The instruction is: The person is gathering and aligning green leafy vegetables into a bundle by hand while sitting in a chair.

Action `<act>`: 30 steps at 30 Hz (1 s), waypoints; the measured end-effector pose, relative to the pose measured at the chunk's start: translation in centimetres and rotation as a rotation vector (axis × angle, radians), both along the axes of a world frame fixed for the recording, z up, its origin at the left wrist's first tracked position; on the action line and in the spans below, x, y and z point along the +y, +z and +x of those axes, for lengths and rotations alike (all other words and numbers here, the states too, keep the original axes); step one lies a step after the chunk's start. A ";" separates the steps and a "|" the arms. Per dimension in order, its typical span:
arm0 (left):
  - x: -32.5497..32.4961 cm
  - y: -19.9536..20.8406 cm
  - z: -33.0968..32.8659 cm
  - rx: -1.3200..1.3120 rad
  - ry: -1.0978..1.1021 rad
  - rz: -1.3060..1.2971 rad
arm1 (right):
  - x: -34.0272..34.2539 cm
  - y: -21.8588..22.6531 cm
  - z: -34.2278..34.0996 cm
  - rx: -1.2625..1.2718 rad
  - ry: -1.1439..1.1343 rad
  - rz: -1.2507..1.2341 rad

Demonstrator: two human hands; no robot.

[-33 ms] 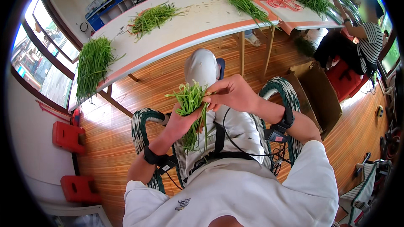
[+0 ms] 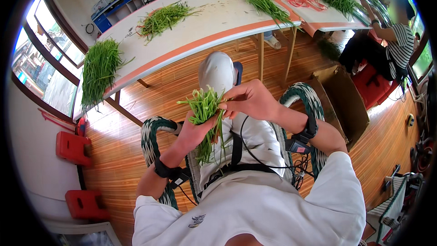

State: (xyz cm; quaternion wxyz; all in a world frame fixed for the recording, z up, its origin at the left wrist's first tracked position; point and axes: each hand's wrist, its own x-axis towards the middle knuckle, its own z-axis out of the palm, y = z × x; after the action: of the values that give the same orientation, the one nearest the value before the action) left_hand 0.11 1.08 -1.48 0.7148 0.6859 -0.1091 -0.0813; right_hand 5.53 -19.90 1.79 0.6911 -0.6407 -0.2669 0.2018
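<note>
A bunch of green stalks [image 2: 205, 118] stands upright above the person's lap, its tips fanned out and its lower ends hanging toward the white trousers. The left hand [image 2: 196, 130] is clenched around the bunch at its middle. The right hand [image 2: 248, 100] pinches the stalks near the top with its fingertips [image 2: 224, 105] (thumb and forefinger closed on them). Both wrists carry black bands. The person sits in a woven chair [image 2: 152, 139] on a wooden floor. Beyond the knees stands a long white table [image 2: 218, 23] bearing several heaps of the same greens [image 2: 98, 70]. A cardboard box [image 2: 343, 105] lies to the right, near another seated person [image 2: 398, 41].
</note>
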 end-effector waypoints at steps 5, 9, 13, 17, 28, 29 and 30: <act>0.2 1.0 0.1 0.168 0.071 -0.062 | -0.2 -0.6 0.8 -0.238 -0.186 -0.096; 0.5 1.4 0.4 0.227 0.073 -0.116 | -0.5 -0.1 1.4 -0.293 -0.273 -0.148; 1.0 0.9 1.2 0.252 0.160 -0.139 | -1.0 1.1 1.2 -0.222 -0.193 0.013; 3.4 -0.2 3.4 0.291 0.217 -0.171 | -3.3 4.3 -0.1 -0.190 0.184 0.033; 2.9 3.5 0.4 0.191 -0.201 -0.032 | -1.6 2.8 0.1 0.082 0.109 0.094; 3.1 2.4 0.3 0.145 -0.189 -0.015 | -1.4 2.8 0.2 0.117 0.094 0.090; 2.8 2.4 -0.1 0.179 -0.160 -0.007 | -1.3 2.8 0.1 0.130 0.091 0.094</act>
State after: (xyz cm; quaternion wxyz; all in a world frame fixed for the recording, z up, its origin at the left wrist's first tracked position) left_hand 0.01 3.91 0.93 0.7153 0.6625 -0.0995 -0.1989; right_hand 5.65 -21.22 4.62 0.7265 -0.5800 -0.2594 0.2616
